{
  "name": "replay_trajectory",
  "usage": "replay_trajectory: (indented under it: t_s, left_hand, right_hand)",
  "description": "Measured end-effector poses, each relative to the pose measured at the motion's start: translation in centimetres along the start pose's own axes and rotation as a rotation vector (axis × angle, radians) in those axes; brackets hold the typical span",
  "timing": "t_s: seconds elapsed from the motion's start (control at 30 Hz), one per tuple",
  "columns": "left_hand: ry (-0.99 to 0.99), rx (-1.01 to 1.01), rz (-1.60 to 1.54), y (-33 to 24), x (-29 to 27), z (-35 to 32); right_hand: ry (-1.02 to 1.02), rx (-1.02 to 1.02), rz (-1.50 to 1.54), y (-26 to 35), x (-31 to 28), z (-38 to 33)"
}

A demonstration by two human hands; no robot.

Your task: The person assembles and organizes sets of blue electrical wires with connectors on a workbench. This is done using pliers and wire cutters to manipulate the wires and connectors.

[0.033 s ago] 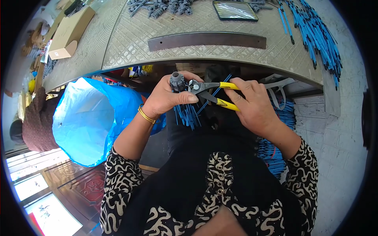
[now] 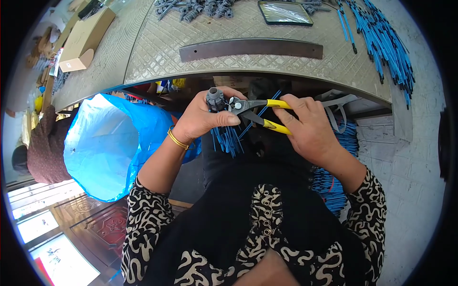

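In front of my lap, my left hand is closed around a grey ribbed plastic fitting with a round hollow top. Thin blue rods hang in a bunch below that hand; whether they join the fitting is hidden by my fingers. My right hand grips yellow-handled pliers, with the two handles spread apart. The pliers' metal head points left and lies against the fitting's side, by my left thumb. What sits between the jaws is too small to tell. Another blue rod slants behind the pliers.
Ahead is a table bearing a dark metal strip, a black-rimmed mirror, grey fittings and blue rods. An open blue bag stands left, near a cardboard box. More rods lie right of my lap.
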State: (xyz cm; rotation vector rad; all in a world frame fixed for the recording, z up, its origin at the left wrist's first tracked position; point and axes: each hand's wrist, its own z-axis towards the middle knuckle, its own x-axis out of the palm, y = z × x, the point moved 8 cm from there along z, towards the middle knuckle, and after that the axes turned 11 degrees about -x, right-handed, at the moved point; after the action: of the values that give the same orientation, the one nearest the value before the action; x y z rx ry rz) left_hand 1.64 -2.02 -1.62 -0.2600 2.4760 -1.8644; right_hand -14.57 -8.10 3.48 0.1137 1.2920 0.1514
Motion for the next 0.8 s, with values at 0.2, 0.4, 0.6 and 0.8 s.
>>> replay_trajectory:
  t_s: [0.2, 0.4, 0.6, 0.8]
  left_hand:
    - [0.051, -0.037, -0.018, 0.0, 0.7, -0.4]
    - [0.082, -0.029, 0.004, 0.1, 0.9, -1.1]
    - [0.165, 0.023, 0.049, -0.4, 2.0, -1.1]
    - [0.159, 0.003, 0.047, 0.3, 1.4, -0.8]
  right_hand:
    - [0.120, 0.038, 0.256, 0.1, -0.6, -0.7]
    - [0.321, 0.323, 1.061, 0.2, 4.0, -2.4]
    - [0.473, 0.509, 2.638, 6.2, 10.2, -5.9]
    - [0.387, 0.374, 2.355, 5.2, 9.6, -4.5]
